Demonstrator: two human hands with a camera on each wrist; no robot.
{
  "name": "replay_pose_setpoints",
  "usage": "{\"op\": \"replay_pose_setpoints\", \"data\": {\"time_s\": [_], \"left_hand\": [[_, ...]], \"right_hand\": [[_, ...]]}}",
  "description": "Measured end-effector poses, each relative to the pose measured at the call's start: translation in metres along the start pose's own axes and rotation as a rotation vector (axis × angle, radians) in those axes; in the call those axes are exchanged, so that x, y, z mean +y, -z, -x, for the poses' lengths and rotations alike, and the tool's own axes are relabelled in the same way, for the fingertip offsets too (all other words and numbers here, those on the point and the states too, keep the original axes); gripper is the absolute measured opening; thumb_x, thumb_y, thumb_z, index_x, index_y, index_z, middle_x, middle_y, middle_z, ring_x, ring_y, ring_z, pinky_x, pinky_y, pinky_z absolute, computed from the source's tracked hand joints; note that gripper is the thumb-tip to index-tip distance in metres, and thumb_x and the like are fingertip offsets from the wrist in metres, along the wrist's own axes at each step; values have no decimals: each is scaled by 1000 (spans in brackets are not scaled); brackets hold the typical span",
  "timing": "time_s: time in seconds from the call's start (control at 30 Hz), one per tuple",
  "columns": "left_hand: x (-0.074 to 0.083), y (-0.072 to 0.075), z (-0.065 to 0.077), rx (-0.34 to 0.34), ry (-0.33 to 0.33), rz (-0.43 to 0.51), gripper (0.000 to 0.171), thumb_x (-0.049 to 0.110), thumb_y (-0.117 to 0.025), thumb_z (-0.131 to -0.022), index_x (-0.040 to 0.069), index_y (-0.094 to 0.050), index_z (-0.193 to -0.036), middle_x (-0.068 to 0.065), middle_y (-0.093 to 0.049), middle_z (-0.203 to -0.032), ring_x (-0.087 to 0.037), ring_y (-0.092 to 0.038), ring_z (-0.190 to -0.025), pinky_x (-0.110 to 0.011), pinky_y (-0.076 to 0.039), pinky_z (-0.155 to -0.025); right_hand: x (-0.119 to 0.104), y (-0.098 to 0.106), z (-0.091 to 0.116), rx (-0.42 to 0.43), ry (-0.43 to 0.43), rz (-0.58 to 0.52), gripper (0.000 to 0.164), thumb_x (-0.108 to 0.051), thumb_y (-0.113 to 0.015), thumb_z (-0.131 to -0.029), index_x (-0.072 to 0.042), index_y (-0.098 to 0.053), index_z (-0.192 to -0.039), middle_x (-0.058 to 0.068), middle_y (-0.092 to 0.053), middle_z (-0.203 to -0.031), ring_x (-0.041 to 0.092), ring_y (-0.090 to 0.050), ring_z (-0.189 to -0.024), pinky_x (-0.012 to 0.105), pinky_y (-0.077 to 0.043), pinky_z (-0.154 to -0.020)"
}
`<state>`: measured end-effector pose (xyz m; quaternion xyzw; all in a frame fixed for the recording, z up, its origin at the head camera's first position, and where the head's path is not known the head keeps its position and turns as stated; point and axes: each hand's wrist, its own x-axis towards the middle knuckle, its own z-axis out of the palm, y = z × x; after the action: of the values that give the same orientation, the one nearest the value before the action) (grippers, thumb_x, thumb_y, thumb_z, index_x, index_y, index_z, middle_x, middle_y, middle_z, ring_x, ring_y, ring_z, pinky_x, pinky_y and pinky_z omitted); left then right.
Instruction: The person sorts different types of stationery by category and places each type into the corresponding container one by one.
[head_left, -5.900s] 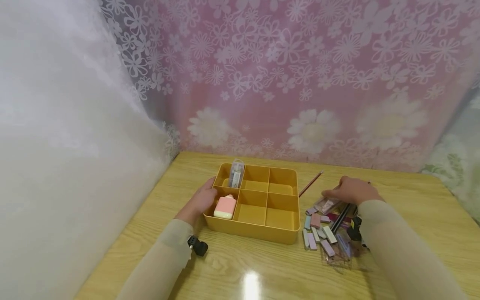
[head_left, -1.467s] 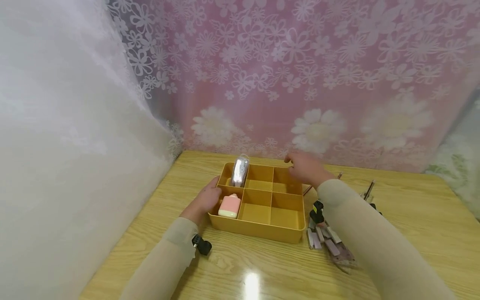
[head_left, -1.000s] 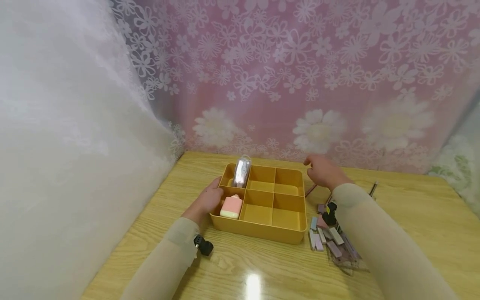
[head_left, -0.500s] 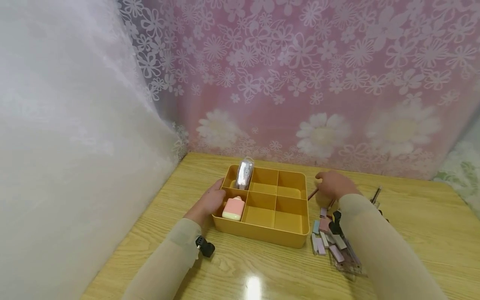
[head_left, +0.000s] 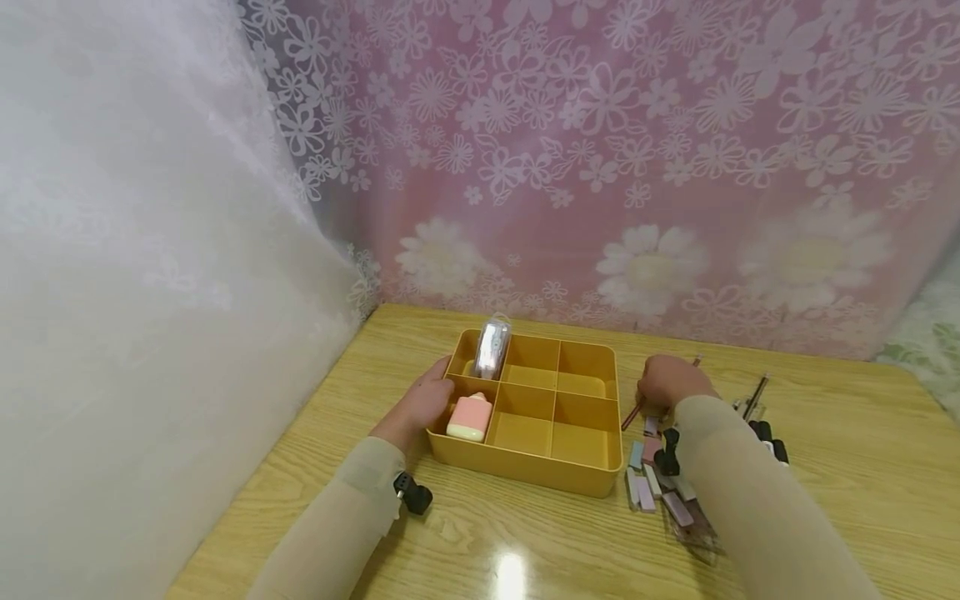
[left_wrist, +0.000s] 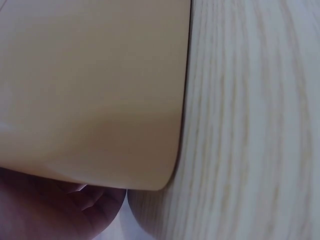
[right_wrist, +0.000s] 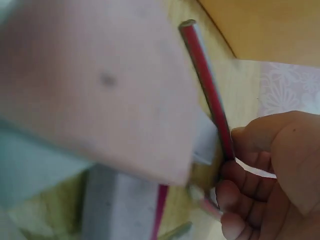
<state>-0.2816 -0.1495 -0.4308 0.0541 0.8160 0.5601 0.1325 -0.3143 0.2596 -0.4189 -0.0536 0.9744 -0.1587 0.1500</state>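
Observation:
A yellow six-compartment organizer box point(head_left: 517, 467) stands on the table. My left hand point(head_left: 422, 407) grips its left wall; in the left wrist view, the curled fingers point(left_wrist: 95, 210) show beside the box's side point(left_wrist: 100, 90). A pink-and-cream bottle-shaped item point(head_left: 471, 417) lies in the front left compartment. Leaning in the back left one is a clear-topped case point(head_left: 492, 350). Right of the box, my right hand point(head_left: 671, 382) pinches a red striped pencil point(right_wrist: 207, 75) between thumb and fingers, low over the pile. Part of the pencil is behind the hand in the head view.
Several small erasers point(head_left: 642, 492) in pastel colours lie heaped right of the box, partly under my right forearm. A dark pencil point(head_left: 757, 396) and black-capped items point(head_left: 768, 437) lie farther right. A flowered pink curtain point(head_left: 570, 208) hangs behind the table point(head_left: 450, 542).
The clear case's tilt in its compartment changed after the oldest frame. My right hand moved from over the box's back right corner to the right and down, and took hold of the pencil.

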Motion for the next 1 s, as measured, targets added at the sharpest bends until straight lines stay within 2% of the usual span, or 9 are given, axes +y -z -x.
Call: {"op": "replay_pose_setpoints", "data": {"time_s": [0.1,0.23,0.4,0.5,0.6,0.67,0.73,0.9,1.0], "left_hand": [[-1,-1,0,3,-13,-2,56,12,-32,-104,12,-27,-160,-16,-42,-154,-36,-41,-138,-56,-25,-116],[-2,-2,-1,8,-25,4,56,11,-32,-103,11,-29,-159,-17,-43,-153,-36,-39,-139,-57,-24,-116],[-1,-3,-1,13,-6,11,56,13,-32,-104,14,-29,-160,-15,-42,-154,-35,-37,-141,-57,-22,-117],[-2,-3,-2,14,9,5,57,14,-33,-104,15,-29,-160,-14,-41,-156,-34,-35,-143,-57,-21,-118],[-4,-3,-3,11,10,4,57,14,-33,-104,15,-28,-160,-13,-40,-156,-34,-33,-144,-57,-20,-118],[-4,-3,-3,10,6,3,57,14,-33,-103,15,-28,-160,-14,-40,-156,-34,-33,-143,-56,-21,-118],[-4,-2,-3,13,7,-3,57,15,-33,-103,15,-28,-160,-14,-40,-156,-33,-34,-143,-56,-21,-118],[-3,0,-3,16,20,-19,58,15,-34,-103,16,-27,-161,-12,-39,-156,-34,-36,-142,-57,-21,-118],[-3,1,-4,23,24,-25,58,15,-33,-103,17,-27,-161,-12,-40,-156,-34,-36,-142,-57,-21,-118]], "right_hand": [[0,-1,3,2,-35,-36,16,-11,-58,-93,-5,-73,-89,9,-67,-83,26,-58,-68,40,-49,-60],[0,-3,4,7,-78,-92,16,-9,-64,-87,-6,-74,-75,8,-66,-68,24,-57,-57,37,-48,-54],[0,-6,6,30,-116,-160,16,-6,-65,-80,-5,-72,-65,9,-63,-56,23,-55,-48,36,-47,-48],[3,-7,5,59,-125,-198,13,-7,-63,-79,6,-66,-80,12,-62,-62,26,-55,-50,37,-46,-47],[6,-6,4,86,-118,-199,40,-13,-60,-86,16,-51,-112,21,-64,-84,31,-60,-63,41,-49,-54],[7,-3,3,98,-107,-192,51,-19,-57,-91,15,-41,-125,27,-61,-100,34,-60,-74,44,-49,-61],[7,2,2,102,-96,-197,52,-24,-55,-94,15,-43,-127,28,-59,-106,34,-58,-79,45,-47,-64],[2,16,-1,119,-48,-289,39,-25,-53,-96,7,-50,-118,19,-64,-95,29,-64,-76,39,-50,-63],[-4,22,-2,171,-10,-329,32,-25,-52,-97,2,-51,-115,16,-65,-95,27,-67,-78,35,-52,-64]]}}
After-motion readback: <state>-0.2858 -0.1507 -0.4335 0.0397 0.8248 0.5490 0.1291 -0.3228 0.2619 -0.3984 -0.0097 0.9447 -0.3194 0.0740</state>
